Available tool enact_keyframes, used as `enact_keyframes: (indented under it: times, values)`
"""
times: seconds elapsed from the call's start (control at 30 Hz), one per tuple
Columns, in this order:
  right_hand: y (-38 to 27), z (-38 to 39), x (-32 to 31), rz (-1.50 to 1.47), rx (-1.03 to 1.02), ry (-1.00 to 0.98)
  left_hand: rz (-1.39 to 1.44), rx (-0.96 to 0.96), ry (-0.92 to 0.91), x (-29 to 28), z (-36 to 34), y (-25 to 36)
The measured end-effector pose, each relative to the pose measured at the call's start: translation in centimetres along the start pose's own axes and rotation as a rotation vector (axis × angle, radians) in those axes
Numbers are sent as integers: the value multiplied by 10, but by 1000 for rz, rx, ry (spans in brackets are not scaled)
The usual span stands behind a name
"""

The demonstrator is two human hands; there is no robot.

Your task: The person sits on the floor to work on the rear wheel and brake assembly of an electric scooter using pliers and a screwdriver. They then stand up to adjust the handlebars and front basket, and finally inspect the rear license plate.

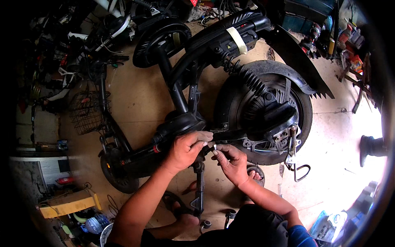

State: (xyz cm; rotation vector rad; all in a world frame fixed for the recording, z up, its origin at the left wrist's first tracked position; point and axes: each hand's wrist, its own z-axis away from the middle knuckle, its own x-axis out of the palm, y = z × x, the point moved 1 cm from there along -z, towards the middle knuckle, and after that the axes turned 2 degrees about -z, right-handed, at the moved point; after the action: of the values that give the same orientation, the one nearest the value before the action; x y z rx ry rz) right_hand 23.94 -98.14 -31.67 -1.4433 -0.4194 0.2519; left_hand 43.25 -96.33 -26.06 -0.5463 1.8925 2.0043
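My left hand (187, 150) is at the lower middle of a black electric scooter (177, 103), its fingers closed beside a black arm of the frame; what they hold is too small to make out. Just right of it, my right hand (230, 162) pinches a small white piece (214, 147) between thumb and fingers. The rear wheel (226, 107), with a coil-spring shock (249, 78) above its hub, lies behind and right of my hands. Below them a black metal post (199, 185) runs down toward my sandalled feet.
A wire basket (86, 115) and front wheel (117, 175) are at the left. Bike parts crowd the upper left. A yellow bar (70, 206) and clutter lie lower left. Tools (312, 35), dark crates (302, 14) and bottles stand upper right; a plastic package (325, 224) lies lower right.
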Motion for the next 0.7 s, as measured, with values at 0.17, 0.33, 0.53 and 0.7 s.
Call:
enact_keyframes:
  times: [0.17, 0.33, 0.53, 0.7]
  values:
    - [3, 2, -1, -35, -46, -64, -106, 55, 16, 9, 5, -3]
    - [0, 4, 2, -76, 93, -100, -118, 58, 55, 12, 8, -1]
    - [-3, 4, 6, -227, 266, -87, -115, 58, 71, 13, 11, 2]
    - [5, 2, 5, -303, 317, -115, -112, 52, 46, 15, 10, 5]
